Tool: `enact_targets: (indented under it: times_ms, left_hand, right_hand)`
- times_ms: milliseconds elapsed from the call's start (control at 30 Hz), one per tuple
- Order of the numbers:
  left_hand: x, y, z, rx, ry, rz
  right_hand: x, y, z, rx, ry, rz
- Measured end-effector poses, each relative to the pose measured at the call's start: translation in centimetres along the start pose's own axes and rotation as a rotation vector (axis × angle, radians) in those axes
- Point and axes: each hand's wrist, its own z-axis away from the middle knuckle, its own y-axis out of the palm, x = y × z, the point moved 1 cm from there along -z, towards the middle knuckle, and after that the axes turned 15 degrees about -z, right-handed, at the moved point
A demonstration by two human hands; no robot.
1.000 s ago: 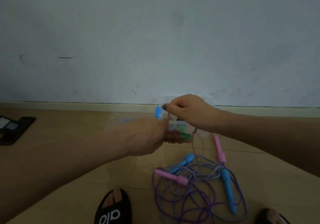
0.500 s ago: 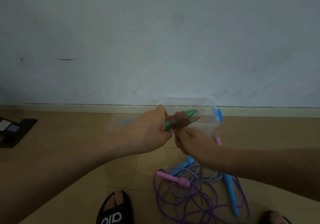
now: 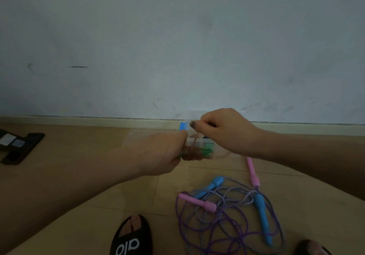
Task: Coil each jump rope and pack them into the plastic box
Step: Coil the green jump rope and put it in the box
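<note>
Tan tiled floor (image 3: 79, 175) meeting a pale scuffed wall (image 3: 177, 37) at a light skirting board (image 3: 98, 121); dim lighting.

Green rope (image 3: 197, 152): green handles with reddish cord wound round them, gripped in the left hand (image 3: 164, 154), held just in front of the box. Half a second ago the bundle was raised and tilted, its green tip showing above the fist; now it is sitting lower and more level.

Right hand (image 3: 227, 132): pinching a strand of the reddish cord above the bundle. Earlier it was working beneath the bundle; it is now lifted over it, pulling the strand upward.

Box (image 3: 201, 139): clear plastic with a blue latch (image 3: 182, 125), standing on the floor by the skirting board, mostly hidden behind both hands.

Loose ropes (image 3: 227, 215): purple and striped cords tangled together with pink handles (image 3: 197, 202) and blue handles (image 3: 261, 217), lying on the floor near the right forearm, unchanged.

Black sandal (image 3: 130, 239): at the lower edge, left of the tangle. Dark flat item (image 3: 19, 148) lying at the far left edge, well apart. Open floor stretching between it and the left arm.
</note>
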Motion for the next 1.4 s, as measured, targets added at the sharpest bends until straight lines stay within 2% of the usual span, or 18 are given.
enact_targets:
  times_ms: [100, 200, 333, 433, 533, 633, 700, 800, 933, 1033, 1133, 1233, 1333, 1400]
  left_hand:
    - [-1.0, -1.6, 0.2, -0.02, 0.113, -0.048]
    - [-1.8, -2.3, 0.2, -0.073, 0.107, 0.154]
    - [-2.0, -3.0, -0.3, -0.194, -0.096, 0.48]
    - [-1.5, -2.4, -1.0, -0.157, -0.264, 0.643]
    - [-0.8, -0.8, -1.5, -0.071, -0.362, 0.636]
    - [0.4, 0.6, -1.5, 0.064, -0.426, 0.565]
    - [1.0, 1.3, -1.3, 0.131, -0.363, 0.42]
    - [0.2, 1.4, -0.3, 0.219, -0.172, 0.273]
    - [-1.7, -0.3, 0.1, 0.147, 0.075, 0.223]
    - [-1.8, -1.3, 0.1, 0.078, 0.138, 0.314]
    - [-2.0, -2.0, 0.6, -0.016, 0.057, 0.569]
    - [-2.1, -2.5, 0.4, -0.124, -0.155, 0.747]
    - [-1.4, -1.6, -0.6, -0.071, -0.353, 0.922]
    - [-1.0, -0.7, -1.0, -0.01, -0.471, 0.981]
  right_hand:
    - [-1.1, 0.0, -0.5, 0.068, 0.044, -0.087]
    - [-2.4, 0.8, -0.3, 0.082, 0.15, -0.225]
    - [-3.5, 3.2, 1.8, 0.085, 0.275, -0.408]
    - [-3.6, 4.5, 3.1, 0.013, 0.337, -0.493]
    - [-2.5, 4.0, 3.4, 0.014, 0.313, -0.367]
    - [-0.2, 3.2, 3.5, 0.138, 0.114, -0.071]
    - [1.2, 2.4, 2.9, 0.155, 0.028, 0.019]
    - [1.7, 0.5, 1.0, 0.078, -0.017, 0.016]
    - [0.4, -0.2, -0.3, 0.088, -0.012, 0.046]
    - [-1.9, 0.4, -0.3, 0.097, 0.073, -0.056]
    - [-3.8, 1.2, 0.5, 0.086, 0.187, -0.18]
    - [-4.0, 2.6, 2.2, 0.092, 0.239, -0.177]
    - [-2.8, 3.0, 3.4, 0.069, 0.211, -0.202]
    - [-1.7, 2.5, 3.6, 0.096, 0.173, -0.102]
